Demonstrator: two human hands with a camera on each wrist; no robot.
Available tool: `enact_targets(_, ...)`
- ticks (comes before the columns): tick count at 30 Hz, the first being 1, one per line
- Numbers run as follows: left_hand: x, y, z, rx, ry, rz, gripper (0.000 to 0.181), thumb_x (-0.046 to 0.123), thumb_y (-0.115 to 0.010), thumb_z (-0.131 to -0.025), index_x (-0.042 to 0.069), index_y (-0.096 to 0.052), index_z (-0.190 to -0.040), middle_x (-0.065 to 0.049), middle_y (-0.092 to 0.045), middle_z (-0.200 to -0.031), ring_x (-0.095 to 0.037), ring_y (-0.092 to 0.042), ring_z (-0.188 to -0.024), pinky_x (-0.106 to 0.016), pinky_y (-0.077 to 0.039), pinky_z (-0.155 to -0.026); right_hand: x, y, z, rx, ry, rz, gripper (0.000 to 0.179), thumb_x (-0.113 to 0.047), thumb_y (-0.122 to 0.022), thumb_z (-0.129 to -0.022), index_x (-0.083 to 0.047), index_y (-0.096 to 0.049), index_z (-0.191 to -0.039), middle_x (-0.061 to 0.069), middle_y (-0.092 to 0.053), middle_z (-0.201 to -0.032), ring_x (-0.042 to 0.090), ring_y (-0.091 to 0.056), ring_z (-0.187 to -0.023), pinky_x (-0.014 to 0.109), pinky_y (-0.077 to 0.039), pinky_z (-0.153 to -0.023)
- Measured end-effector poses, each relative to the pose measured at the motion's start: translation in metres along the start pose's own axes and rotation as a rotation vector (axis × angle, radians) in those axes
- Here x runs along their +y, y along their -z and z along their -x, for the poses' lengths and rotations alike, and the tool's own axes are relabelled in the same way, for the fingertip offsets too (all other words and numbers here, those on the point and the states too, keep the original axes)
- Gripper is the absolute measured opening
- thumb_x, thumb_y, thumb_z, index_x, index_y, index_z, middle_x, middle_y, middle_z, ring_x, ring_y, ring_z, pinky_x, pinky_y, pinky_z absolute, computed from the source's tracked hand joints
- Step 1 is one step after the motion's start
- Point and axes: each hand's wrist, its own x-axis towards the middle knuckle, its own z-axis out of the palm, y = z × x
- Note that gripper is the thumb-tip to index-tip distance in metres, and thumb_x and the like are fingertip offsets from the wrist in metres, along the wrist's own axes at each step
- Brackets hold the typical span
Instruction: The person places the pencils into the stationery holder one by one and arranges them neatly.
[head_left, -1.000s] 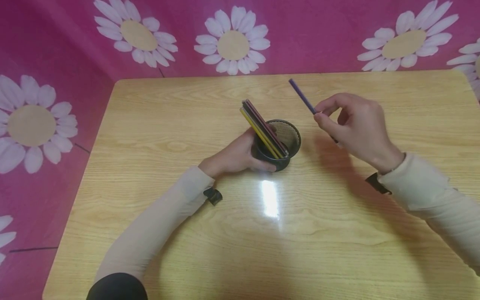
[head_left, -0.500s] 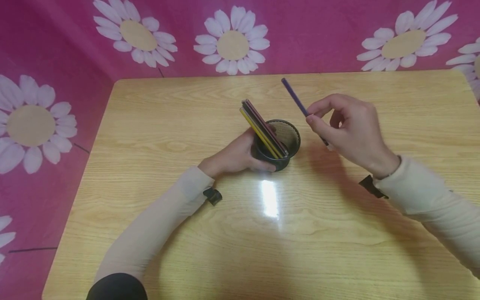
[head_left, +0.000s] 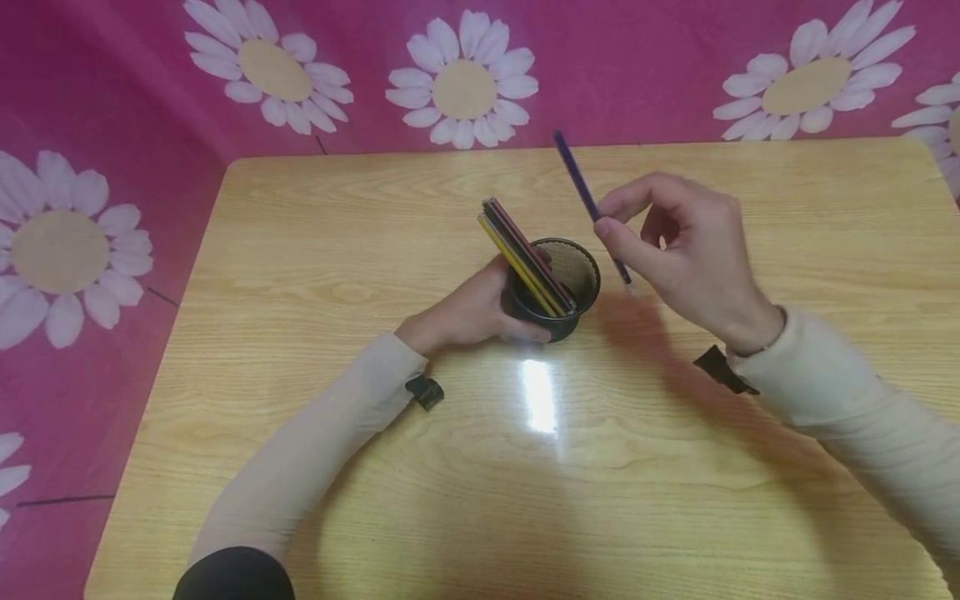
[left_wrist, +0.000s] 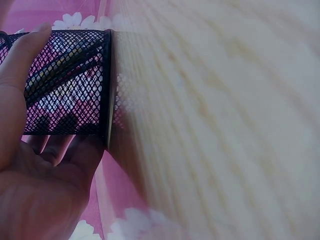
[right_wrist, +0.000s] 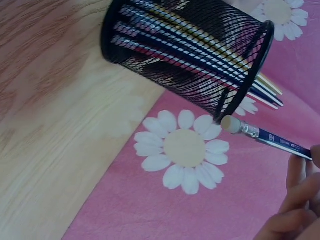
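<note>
A black mesh pencil cup point(head_left: 576, 265) stands on the table, with my left hand point(head_left: 468, 308) gripping it around its side. Several pencils point(head_left: 520, 254), one of them yellow, lean in the cup toward its left side. Above and to the right of the cup, my right hand point(head_left: 686, 250) pinches a dark blue pencil point(head_left: 575, 173) between thumb and forefinger. Its eraser point(right_wrist: 231, 124) points down and, in the right wrist view, appears right at the cup's rim. The left wrist view shows the left thumb across the mesh and fingers on the opposite side.
The wood-grain table point(head_left: 420, 508) extends around both hands. Behind it and at the left hangs a pink sheet point(head_left: 615, 75) with white daisies. A bright light reflection point(head_left: 540, 396) shows on the tabletop in front of the cup.
My right hand has moved left, closer to the cup, carrying the blue pencil, which now stands steeper with more of its lower end showing. My left hand and the cup have stayed put.
</note>
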Motion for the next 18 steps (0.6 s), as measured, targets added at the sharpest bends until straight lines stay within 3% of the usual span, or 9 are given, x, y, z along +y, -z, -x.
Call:
enact_targets(7, 0.002, 0.001, 0.001, -0.012, 0.019, 0.004, 0.104, 0.015, -0.100, -0.078, -0.002, -0.039, -0.160, -0.016, -0.053, -0.156, -0.020, -0.048, -0.146, -0.029, -0.025, -0.128, -0.007, -0.004, -0.004, -0.009, 0.010, -0.055, 0.012, -0.002, -0.078, -0.096, 0.007, -0.078, -0.104, 0.005, -0.078, -0.092, 0.006, -0.049, -0.055, 0.019, -0.036, -0.048)
enact_targets(18, 0.002, 0.000, 0.001, 0.001, -0.026, -0.007, 0.100, 0.013, -0.100, -0.078, -0.004, -0.041, -0.157, -0.018, -0.056, -0.151, -0.021, -0.051, -0.141, -0.029, -0.029, -0.126, -0.008, -0.016, -0.007, 0.006, 0.024, -0.058, 0.012, -0.001, -0.078, -0.096, 0.007, -0.077, -0.105, 0.003, -0.077, -0.092, 0.008, -0.048, -0.056, 0.019, -0.036, -0.049)
